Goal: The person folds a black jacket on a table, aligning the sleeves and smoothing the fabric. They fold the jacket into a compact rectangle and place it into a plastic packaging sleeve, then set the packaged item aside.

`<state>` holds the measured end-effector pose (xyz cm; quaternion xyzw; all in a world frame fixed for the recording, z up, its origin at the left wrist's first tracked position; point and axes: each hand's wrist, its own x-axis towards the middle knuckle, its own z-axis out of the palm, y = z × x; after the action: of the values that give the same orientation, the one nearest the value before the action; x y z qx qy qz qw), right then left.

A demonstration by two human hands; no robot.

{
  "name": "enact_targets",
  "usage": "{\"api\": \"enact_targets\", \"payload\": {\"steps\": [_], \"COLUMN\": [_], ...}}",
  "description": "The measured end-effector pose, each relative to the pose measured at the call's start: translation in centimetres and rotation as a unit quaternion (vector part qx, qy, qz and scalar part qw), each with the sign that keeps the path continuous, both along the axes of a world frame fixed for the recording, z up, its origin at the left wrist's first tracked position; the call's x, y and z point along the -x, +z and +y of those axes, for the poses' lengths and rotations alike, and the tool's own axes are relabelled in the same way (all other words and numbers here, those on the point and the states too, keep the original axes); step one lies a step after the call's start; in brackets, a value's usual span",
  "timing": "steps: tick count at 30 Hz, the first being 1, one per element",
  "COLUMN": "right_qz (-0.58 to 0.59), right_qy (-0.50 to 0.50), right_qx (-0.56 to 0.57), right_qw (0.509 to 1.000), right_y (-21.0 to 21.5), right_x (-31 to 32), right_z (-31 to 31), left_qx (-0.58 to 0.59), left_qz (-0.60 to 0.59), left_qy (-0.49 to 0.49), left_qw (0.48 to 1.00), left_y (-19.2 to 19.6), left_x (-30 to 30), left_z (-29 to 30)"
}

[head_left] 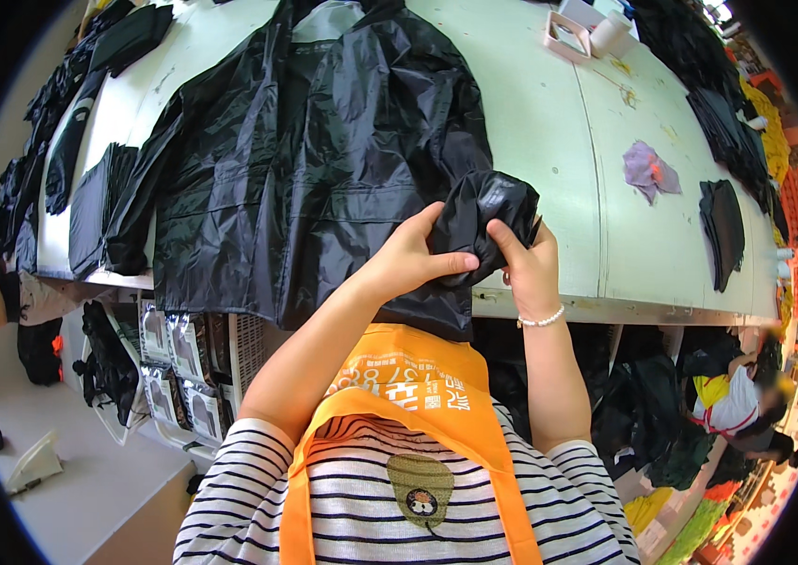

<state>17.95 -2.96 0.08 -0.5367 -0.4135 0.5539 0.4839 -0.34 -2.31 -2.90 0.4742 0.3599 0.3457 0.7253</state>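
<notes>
A shiny black rain jacket [323,188] lies spread on the pale table, its lower hem hanging over the front edge near my body. Both my hands are at the right side of the jacket, closed on a bunched black sleeve end [488,202]. My left hand [422,252] pinches it from the left, thumb stretched across its lower part. On the other side, my right hand [529,264] grips it with the thumb on top, a beaded bracelet at the wrist. The fingers beneath the cloth are partly hidden.
Folded black garments [102,212] lie on the table's left, and another black piece [722,231] on the right. A purple cloth [651,169] and a small pink box [566,38] are farther right. Packaged goods [182,353] stand under the table. People are at both sides.
</notes>
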Motion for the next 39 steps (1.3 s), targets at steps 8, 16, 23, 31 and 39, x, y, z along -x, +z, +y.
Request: {"api": "enact_targets", "payload": {"steps": [8,16,23,31,39], "right_qz": [0.007,-0.291,-0.327,-0.119,-0.096], "right_qy": [-0.188,-0.071,-0.123,-0.152,-0.071], "right_qx": [-0.06,-0.315,-0.282,-0.091,-0.132], "right_qw": [0.98,0.901,0.894,0.977,0.984], "right_y": [-3.9,-0.2,-2.5,-2.1,0.8], "right_x": [-1.4,3.5,2.3,-3.9,-3.9], "right_z": [1.2,-2.4,-2.0,-2.7,-6.4], "left_qx": [-0.049,-0.181,-0.209,-0.28,-0.322], "left_qz": [0.033,0.261,0.16,0.273,0.226], "left_qy": [-0.034,0.343,0.303,0.298,0.243], "left_qw": [0.998,0.884,0.916,0.871,0.887], "left_y": [3.7,-3.4,3.3,0.4,2.5], "left_x": [-2.5,0.4,-5.0,-1.9,-1.0], "left_z": [-1.4,6.9,1.5,-0.1,0.3]}}
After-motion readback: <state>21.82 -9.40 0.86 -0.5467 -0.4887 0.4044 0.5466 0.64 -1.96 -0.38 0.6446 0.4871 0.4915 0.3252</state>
